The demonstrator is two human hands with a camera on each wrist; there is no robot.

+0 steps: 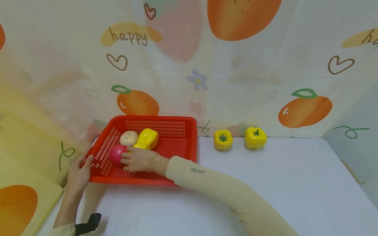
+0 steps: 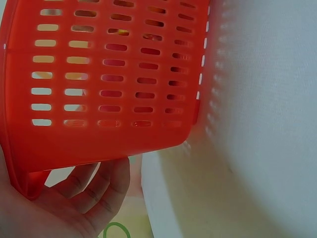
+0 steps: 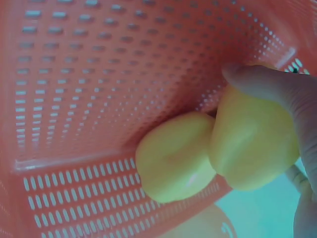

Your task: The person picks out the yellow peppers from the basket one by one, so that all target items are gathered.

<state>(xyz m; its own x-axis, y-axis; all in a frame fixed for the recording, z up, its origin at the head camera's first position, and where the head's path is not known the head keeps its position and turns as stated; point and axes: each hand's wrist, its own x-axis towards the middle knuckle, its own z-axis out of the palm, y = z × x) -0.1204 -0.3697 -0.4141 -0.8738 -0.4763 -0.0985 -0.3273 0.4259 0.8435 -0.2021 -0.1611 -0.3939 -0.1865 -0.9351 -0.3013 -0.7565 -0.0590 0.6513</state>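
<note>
A red plastic basket [image 1: 193, 141] with slotted walls sits at the back left of the table. My left hand [image 1: 78, 173] grips its left end at the rim, with fingers [image 2: 111, 186] against the outside of the wall. Inside the basket, my right hand [image 1: 140, 160] holds a yellow bell pepper [image 3: 252, 139]. A second yellow bell pepper [image 3: 176, 156] lies right beside the held one. At the basket's left end are a pink-red round item [image 1: 116, 154], partly behind my right fingers, and a whitish, onion-like round item [image 1: 129, 138].
Two more yellow bell peppers [image 1: 222, 140] stand on the white table [image 1: 280, 183] to the right of the basket, near the back edge. Behind them hangs a fruit-printed cloth [image 1: 177, 82]. A black band [image 1: 88, 224] is on the left wrist.
</note>
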